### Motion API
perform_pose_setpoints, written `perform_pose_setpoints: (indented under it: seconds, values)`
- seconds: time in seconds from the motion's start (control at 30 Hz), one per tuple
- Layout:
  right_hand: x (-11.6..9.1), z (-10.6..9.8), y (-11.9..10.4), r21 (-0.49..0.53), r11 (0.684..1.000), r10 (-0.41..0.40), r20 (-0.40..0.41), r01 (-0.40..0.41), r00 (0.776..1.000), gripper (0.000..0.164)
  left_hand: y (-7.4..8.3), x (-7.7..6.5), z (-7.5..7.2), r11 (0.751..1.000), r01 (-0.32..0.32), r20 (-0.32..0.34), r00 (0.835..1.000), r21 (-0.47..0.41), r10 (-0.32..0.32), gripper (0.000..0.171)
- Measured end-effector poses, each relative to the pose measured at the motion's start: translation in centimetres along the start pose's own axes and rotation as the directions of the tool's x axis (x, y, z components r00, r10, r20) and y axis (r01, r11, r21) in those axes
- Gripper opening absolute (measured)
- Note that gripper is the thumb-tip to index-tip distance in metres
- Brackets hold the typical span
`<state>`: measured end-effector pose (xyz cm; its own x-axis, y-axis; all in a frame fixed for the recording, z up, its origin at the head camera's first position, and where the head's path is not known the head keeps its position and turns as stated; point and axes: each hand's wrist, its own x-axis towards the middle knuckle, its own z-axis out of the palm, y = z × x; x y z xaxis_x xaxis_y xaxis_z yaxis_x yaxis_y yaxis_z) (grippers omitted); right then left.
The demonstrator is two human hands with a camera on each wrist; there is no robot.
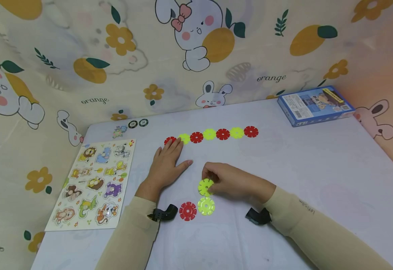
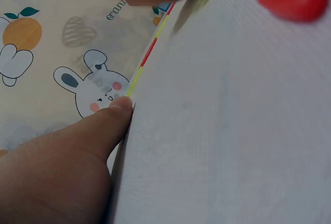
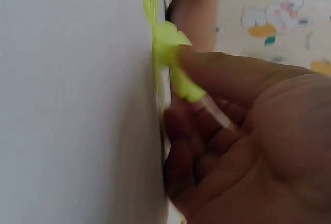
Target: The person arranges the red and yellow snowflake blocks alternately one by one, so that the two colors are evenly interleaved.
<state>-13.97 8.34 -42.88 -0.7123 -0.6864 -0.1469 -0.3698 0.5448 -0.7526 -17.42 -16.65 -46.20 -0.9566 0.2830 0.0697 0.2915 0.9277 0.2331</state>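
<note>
My right hand (image 1: pixel 231 182) pinches a yellow-green notched plastic disc (image 1: pixel 205 187) between thumb and fingers, low over the table; the thumb covers part of it in the right wrist view. Just below lie another yellow-green disc (image 1: pixel 206 206) and a red disc (image 1: pixel 188 211), side by side. Palm down, my left hand (image 1: pixel 165 168) lies with straight fingers, thumb out to the side. Its fingertips rest at the left end of a row of alternating red and yellow-green discs, partly covering the leftmost red disc (image 1: pixel 170 140) beside a yellow-green disc (image 1: pixel 184 138). The row's right end is a red disc (image 1: pixel 251 131).
A white animal puzzle board (image 1: pixel 92 183) lies at the left. Behind it are two dark round chips (image 1: pixel 144 122) and small animal pieces (image 1: pixel 118 132). A blue box (image 1: pixel 316 105) sits at the back right, near the patterned cloth wall (image 1: pixel 169 75).
</note>
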Motion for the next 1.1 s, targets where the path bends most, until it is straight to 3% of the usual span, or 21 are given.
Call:
perform_pose_setpoints:
  seconds: [0.1, 0.23, 0.4, 0.57, 0.73, 0.87, 1.0, 1.07, 1.1]
  values:
    - [-0.1, -0.9, 0.2, 0.12, 0.992, 0.032, -0.035, -0.027, 0.999, 0.021, 0.0, 0.0, 0.0, 1.0, 0.003, 0.001, 1.0, 0.004, -0.003, 0.085]
    - [-0.3, -2.6, 0.9, 0.192, 0.981, 0.057, -0.121, -0.033, 0.991, 0.016, 0.0, 0.0, 0.1, 1.0, 0.005, 0.002, 1.0, 0.006, -0.005, 0.085]
    - [-0.9, -5.7, 2.4, 0.297, 0.953, 0.138, -0.248, -0.061, 0.959, 0.019, 0.0, 0.0, 0.2, 1.0, 0.002, 0.003, 1.0, 0.002, -0.002, 0.084]
    - [-2.1, -9.2, 5.1, 0.402, 0.908, 0.279, -0.378, -0.115, 0.883, 0.025, -0.1, 0.0, 0.1, 1.0, -0.005, 0.0, 1.0, -0.004, 0.005, 0.083]
    - [-3.9, -11.8, 8.7, 0.378, 0.891, 0.42, -0.481, -0.25, 0.769, 0.028, -0.1, 0.0, 0.1, 1.0, -0.006, -0.001, 1.0, -0.005, 0.006, 0.084]
    - [-5.1, -12.6, 10.6, 0.393, 0.851, 0.517, -0.509, -0.349, 0.689, 0.033, -0.1, 0.0, 0.1, 1.0, 0.001, 0.008, 1.0, -0.005, -0.001, 0.085]
    - [-5.3, -12.7, 11.4, 0.418, 0.826, 0.558, -0.511, -0.378, 0.654, 0.038, -0.1, 0.0, 0.2, 1.0, 0.007, 0.012, 1.0, 0.002, -0.007, 0.085]
    - [-5.3, -12.8, 11.4, 0.391, 0.83, 0.555, -0.509, -0.398, 0.658, 0.04, -0.1, 0.0, 0.2, 1.0, 0.008, 0.013, 1.0, -0.001, -0.008, 0.086]
    - [-5.3, -12.9, 11.3, 0.341, 0.845, 0.535, -0.511, -0.412, 0.673, 0.041, -0.1, 0.0, 0.2, 1.0, 0.009, 0.014, 1.0, -0.002, -0.009, 0.086]
